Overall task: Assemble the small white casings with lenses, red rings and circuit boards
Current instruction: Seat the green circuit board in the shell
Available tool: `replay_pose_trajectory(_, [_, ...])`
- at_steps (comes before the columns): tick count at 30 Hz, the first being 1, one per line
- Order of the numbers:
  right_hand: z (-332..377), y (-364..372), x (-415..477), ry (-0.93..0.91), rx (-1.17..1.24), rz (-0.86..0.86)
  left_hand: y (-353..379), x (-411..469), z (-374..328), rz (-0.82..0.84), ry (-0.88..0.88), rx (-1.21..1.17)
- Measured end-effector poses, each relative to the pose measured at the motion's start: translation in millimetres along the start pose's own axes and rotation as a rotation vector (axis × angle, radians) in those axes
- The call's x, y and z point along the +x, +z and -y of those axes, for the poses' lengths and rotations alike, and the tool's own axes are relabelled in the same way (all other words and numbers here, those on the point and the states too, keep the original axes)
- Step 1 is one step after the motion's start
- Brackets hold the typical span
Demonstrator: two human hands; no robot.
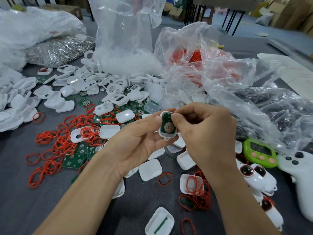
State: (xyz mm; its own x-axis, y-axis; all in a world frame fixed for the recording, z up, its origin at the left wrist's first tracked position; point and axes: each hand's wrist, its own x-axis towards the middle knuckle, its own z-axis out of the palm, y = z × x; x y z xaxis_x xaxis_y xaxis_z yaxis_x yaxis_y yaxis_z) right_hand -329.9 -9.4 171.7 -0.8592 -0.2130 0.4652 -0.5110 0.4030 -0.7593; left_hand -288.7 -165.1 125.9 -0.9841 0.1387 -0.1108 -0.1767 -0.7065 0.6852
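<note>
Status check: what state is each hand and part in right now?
Left hand, palm up, gripping the casing by its sides.
Right hand, pinching the casing's top edge.
Casing, open, uncovered.
Circuit board, seated inside the casing, facing up.
Clear bag, upright, mouth open.
Green timer, lying face up, display unreadable.

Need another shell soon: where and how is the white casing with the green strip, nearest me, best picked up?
Pinch the white casing across its two long rim walls, coming from above. It lies open side up, clear of neighbours, leaving both walls exposed.
</note>
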Motion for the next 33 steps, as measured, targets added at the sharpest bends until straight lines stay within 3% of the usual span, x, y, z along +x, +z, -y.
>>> replay_pose_trajectory(13, [-5,12,-9,0.036,-0.025,-0.149,5,-5,-2,-0.009,0.016,-0.034])
replay_pose_trajectory(19, [-19,-4,1,0.337,0.414,-0.229,5,-5,-4,0.01,0.014,-0.077])
replay_pose_trajectory(27, [-19,-4,-1,0.537,0.612,0.252,6,-5,-3,0.0,0.017,-0.031])
replay_pose_trajectory(33, [-12,1,-6,0.495,0.617,0.312,8,-4,-2,-0.017,0.035,-0.011])
